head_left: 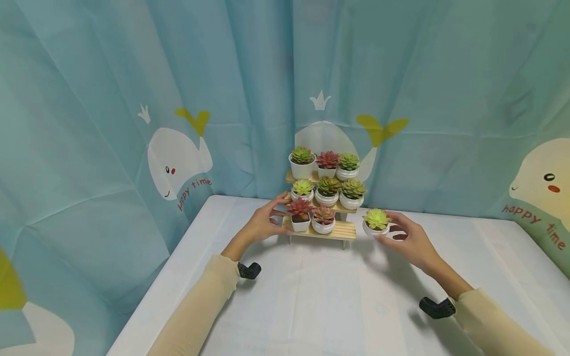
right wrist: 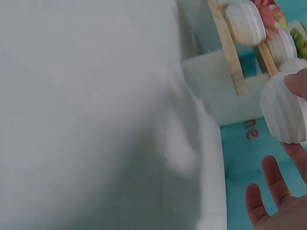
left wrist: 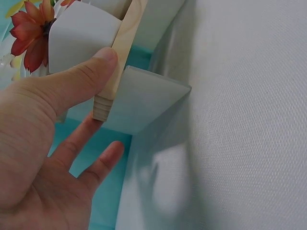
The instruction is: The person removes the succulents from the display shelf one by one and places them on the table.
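Three-tier wooden stand (head_left: 344, 229), eight potted succulents (head_left: 328, 187) aboard: three top, three middle, two bottom. Left hand (head_left: 260, 223) at stand's 8 o'clock, holding its end. Right hand (head_left: 410, 239) at 4 o'clock, pinching a lime-green succulent (head_left: 376, 219) in round white pot (head_left: 373, 231), apart from stand. White-covered table (head_left: 320, 301) toward 6 o'clock; whale-print curtain (head_left: 262, 89) at 12.

Your left arm (head_left: 196, 306) and right arm (head_left: 496, 321) reach forward, slanting inward, pale sleeves running back from bare wrists. Ahead of them, your left grip (head_left: 260, 222) and right grip (head_left: 411, 240) stand apart, facing each other. At the left grip, your thumb (left wrist: 79, 76) stretches forward to pinch against the fingers (left wrist: 76, 141), two of which show spaced apart below it. At the right grip, your thumb (right wrist: 297, 84) pinches opposite a finger; two other fingers (right wrist: 275, 179) stand free, slightly bent and separated.
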`<state>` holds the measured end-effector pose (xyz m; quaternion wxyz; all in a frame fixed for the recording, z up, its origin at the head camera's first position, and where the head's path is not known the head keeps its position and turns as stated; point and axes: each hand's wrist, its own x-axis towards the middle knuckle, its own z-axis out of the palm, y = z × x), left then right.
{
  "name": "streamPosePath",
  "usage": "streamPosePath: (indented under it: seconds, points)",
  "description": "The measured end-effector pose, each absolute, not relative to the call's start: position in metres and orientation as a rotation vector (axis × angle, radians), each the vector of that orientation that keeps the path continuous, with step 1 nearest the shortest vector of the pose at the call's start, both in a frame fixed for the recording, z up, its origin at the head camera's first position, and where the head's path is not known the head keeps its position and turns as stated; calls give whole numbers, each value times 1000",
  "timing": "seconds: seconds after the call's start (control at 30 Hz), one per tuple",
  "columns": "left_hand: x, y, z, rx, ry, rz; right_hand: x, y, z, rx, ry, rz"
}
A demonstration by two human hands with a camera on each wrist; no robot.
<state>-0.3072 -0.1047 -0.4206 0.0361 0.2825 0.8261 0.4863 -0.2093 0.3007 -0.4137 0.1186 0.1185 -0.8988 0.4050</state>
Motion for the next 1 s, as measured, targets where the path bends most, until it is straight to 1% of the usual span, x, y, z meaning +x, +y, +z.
streamPosePath:
  seconds: [0.27, 0.57, 1.0]
  points:
    - [-306, -106, -419, 909, 2540, 1500, -216, 321, -412, 202, -2670, 1220]
    - [-308, -105, -421, 894, 2537, 1509, -235, 337, -415, 115, -2704, 1217]
    - [-306, -104, -420, 860, 2546, 1487, -255, 345, -424, 6, -2721, 1308]
